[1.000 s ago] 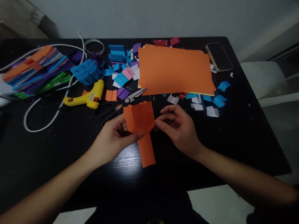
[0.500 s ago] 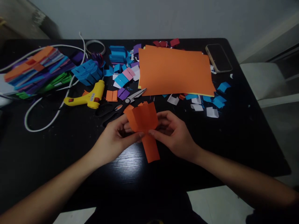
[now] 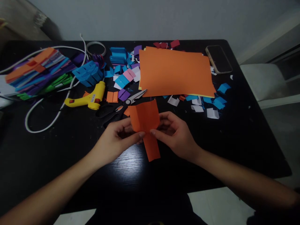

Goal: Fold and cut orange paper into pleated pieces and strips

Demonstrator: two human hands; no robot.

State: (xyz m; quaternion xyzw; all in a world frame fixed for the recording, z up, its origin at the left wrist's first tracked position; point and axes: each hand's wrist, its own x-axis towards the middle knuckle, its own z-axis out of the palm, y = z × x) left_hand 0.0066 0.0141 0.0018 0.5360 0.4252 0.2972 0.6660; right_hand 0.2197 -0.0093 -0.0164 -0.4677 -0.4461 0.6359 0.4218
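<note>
A folded piece of orange paper (image 3: pixel 145 117) is held between my two hands above the front half of the black table. Its upper part is wide and creased, and a narrow strip hangs below. My left hand (image 3: pixel 123 134) pinches it on the left at the narrowing, thumb in front. On the other side my right hand (image 3: pixel 174 132) grips the same spot, its thumb almost meeting the left one. The fingers behind the paper are partly hidden. Just beyond the left hand lie black-handled scissors (image 3: pixel 131 100), their blades pointing right.
A stack of orange sheets (image 3: pixel 177 73) lies at the back over paper scraps. The phone (image 3: pixel 218 59) is at the back right. To the left are a yellow glue gun (image 3: pixel 90 97), a white cable (image 3: pixel 28 120), a tape ring (image 3: pixel 96 47) and bundles of folded coloured paper (image 3: pixel 39 72).
The upper part of the orange paper has tilted more upright and looks flatter towards me. Both hands keep their pinch in nearly the same place.
</note>
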